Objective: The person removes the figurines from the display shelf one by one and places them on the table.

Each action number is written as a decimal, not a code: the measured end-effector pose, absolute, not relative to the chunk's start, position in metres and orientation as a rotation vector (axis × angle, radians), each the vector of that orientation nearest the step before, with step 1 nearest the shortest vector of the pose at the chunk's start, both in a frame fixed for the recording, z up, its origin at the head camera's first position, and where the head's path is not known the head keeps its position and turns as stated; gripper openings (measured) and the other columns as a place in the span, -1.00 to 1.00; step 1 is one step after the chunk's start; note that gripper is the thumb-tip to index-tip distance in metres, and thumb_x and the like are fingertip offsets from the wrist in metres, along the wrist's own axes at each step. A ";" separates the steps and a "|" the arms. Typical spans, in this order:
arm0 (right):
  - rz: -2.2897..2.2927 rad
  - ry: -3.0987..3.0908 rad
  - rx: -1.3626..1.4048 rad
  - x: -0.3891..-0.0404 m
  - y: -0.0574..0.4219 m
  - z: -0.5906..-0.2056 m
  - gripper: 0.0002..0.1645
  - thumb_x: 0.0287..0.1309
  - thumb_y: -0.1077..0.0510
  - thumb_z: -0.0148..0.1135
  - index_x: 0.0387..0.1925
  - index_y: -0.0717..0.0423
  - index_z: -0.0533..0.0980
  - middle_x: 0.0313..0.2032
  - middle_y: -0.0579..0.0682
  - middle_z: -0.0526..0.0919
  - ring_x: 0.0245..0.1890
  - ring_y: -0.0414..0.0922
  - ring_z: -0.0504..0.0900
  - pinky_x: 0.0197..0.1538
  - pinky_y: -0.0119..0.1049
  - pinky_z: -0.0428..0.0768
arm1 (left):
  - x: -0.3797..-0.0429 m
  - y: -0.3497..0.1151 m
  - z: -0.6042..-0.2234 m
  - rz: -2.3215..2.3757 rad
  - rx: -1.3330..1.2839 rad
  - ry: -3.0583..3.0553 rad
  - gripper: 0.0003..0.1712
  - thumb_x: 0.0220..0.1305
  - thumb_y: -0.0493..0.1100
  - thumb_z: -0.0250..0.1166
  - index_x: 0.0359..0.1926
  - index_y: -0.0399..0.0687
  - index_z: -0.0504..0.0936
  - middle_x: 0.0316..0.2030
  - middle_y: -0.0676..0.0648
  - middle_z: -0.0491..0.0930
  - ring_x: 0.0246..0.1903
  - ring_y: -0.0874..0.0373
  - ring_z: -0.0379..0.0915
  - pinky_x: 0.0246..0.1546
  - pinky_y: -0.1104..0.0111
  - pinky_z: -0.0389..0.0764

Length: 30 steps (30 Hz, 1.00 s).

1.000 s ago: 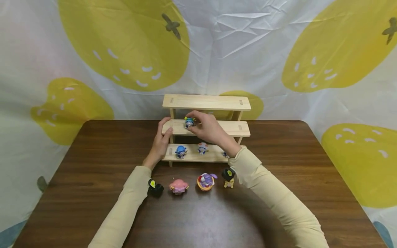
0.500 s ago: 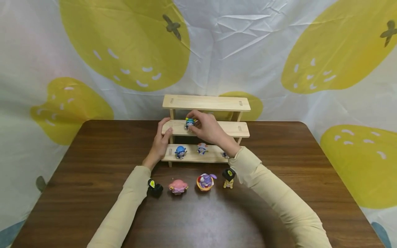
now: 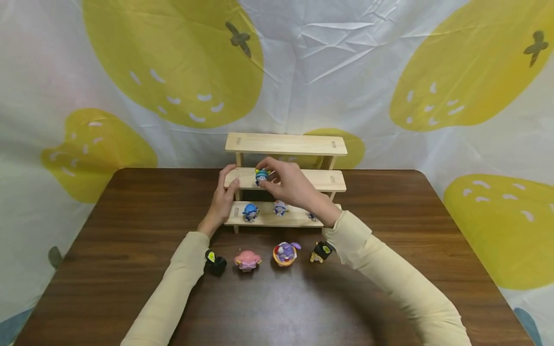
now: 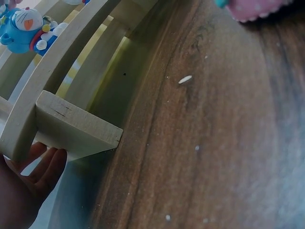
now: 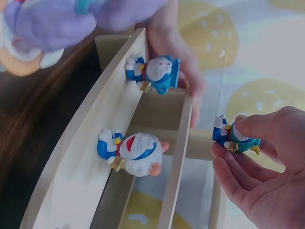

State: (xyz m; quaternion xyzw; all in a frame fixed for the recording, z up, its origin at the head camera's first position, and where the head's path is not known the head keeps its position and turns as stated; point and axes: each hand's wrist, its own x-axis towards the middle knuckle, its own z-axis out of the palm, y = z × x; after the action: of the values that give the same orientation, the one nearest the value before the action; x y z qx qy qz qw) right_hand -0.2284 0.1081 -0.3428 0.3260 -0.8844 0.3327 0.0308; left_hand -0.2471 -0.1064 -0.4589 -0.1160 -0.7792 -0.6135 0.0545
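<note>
Table (image 3: 277,307): we see black toy (image 3: 218,266), pink toy (image 3: 247,261), purple toy (image 3: 285,253) and hatted toy (image 3: 322,250), nearer us than left hand (image 3: 221,201) and right hand (image 3: 294,185).
Bottom shelf (image 3: 265,219): below the right hand, blue figure (image 3: 250,212), white figure (image 3: 280,208) and third figure (image 3: 312,216), partly hidden.
Left hand: gripping the middle shelf (image 3: 322,180) at one end.
Right hand: pinching the striped figure (image 3: 261,177) over that shelf; whether they touch, we cannot tell.
Top shelf (image 3: 285,143): beyond both hands.
</note>
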 end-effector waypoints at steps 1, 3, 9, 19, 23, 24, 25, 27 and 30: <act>1.024 -2.721 1.010 -0.227 0.108 -0.342 -0.63 0.33 0.20 0.29 0.13 0.15 0.53 0.04 0.14 0.71 -0.10 -0.02 0.75 -0.03 -0.16 0.70 | -0.244 -0.106 -0.454 -1.866 -0.354 -2.371 -0.41 0.58 -0.12 -0.07 0.53 -0.07 0.09 0.53 -0.27 0.10 0.49 -0.23 0.08 0.48 -0.13 0.08; 1.018 -2.713 1.019 -0.223 0.108 -0.340 -0.63 0.32 0.19 0.30 0.13 0.16 0.54 0.03 0.13 0.72 -0.12 -0.03 0.76 -0.04 -0.17 0.70 | -0.238 -0.105 -0.444 -1.863 -0.356 -2.382 -0.41 0.58 -0.15 -0.07 0.52 -0.12 0.09 0.52 -0.30 0.11 0.47 -0.25 0.10 0.47 -0.13 0.10; 1.035 -2.691 1.051 -0.209 0.109 -0.340 -0.65 0.31 0.20 0.33 0.09 0.17 0.55 -0.02 0.11 0.73 -0.18 -0.07 0.78 -0.13 -0.31 0.71 | -0.232 -0.102 -0.435 -1.855 -0.343 -2.392 -0.42 0.57 -0.14 -0.07 0.51 -0.12 0.10 0.50 -0.32 0.16 0.43 -0.25 0.16 0.46 -0.12 0.14; 1.067 -2.607 1.149 -0.188 0.108 -0.342 -0.66 0.25 0.21 0.38 0.04 0.17 0.57 -0.04 0.09 0.74 -0.23 -0.10 0.78 -0.11 -0.28 0.71 | -0.233 -0.105 -0.437 -1.840 -0.362 -2.378 -0.42 0.57 -0.14 -0.07 0.51 -0.13 0.12 0.50 -0.29 0.14 0.44 -0.22 0.14 0.45 -0.11 0.14; 1.032 -2.583 1.175 -0.180 0.107 -0.342 -0.67 0.24 0.20 0.39 0.02 0.17 0.58 -0.05 0.08 0.75 -0.24 -0.13 0.76 -0.11 -0.28 0.70 | -0.232 -0.106 -0.437 -1.845 -0.357 -2.368 -0.43 0.57 -0.14 -0.07 0.51 -0.13 0.12 0.49 -0.30 0.16 0.43 -0.22 0.16 0.45 -0.11 0.15; 1.028 -2.577 1.181 -0.178 0.107 -0.342 -0.67 0.23 0.21 0.39 0.02 0.17 0.58 -0.06 0.08 0.75 -0.24 -0.14 0.76 -0.11 -0.28 0.70 | -0.232 -0.106 -0.437 -1.845 -0.357 -2.368 -0.43 0.57 -0.14 -0.07 0.51 -0.13 0.12 0.49 -0.30 0.16 0.43 -0.22 0.16 0.45 -0.10 0.15; 1.027 -2.571 1.187 -0.176 0.107 -0.341 -0.67 0.23 0.21 0.39 0.01 0.17 0.59 -0.06 0.07 0.75 -0.24 -0.14 0.75 -0.11 -0.29 0.70 | -0.232 -0.106 -0.437 -1.847 -0.359 -2.369 -0.43 0.57 -0.14 -0.07 0.51 -0.13 0.12 0.49 -0.30 0.16 0.42 -0.22 0.16 0.45 -0.10 0.15; 1.029 -2.553 1.204 -0.170 0.107 -0.341 -0.68 0.23 0.21 0.39 0.01 0.17 0.59 -0.07 0.06 0.74 -0.25 -0.16 0.74 -0.12 -0.30 0.69 | -0.231 -0.106 -0.437 -1.850 -0.362 -2.365 -0.43 0.57 -0.14 -0.08 0.51 -0.13 0.12 0.49 -0.31 0.16 0.42 -0.22 0.16 0.44 -0.11 0.15; 1.045 -2.531 1.237 -0.161 0.107 -0.341 -0.68 0.23 0.21 0.39 0.01 0.17 0.59 -0.08 0.04 0.74 -0.23 -0.17 0.73 -0.10 -0.30 0.69 | -0.230 -0.106 -0.437 -1.871 -0.363 -2.346 -0.42 0.57 -0.15 -0.07 0.51 -0.15 0.12 0.49 -0.31 0.16 0.39 -0.21 0.18 0.43 -0.10 0.17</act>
State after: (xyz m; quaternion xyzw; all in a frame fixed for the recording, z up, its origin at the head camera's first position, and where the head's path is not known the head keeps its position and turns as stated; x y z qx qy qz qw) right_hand -0.1609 0.1067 -0.3410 0.4107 -0.8405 0.3468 0.0684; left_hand -0.2305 -0.1061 -0.4371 -0.1199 -0.7748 -0.6179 0.0598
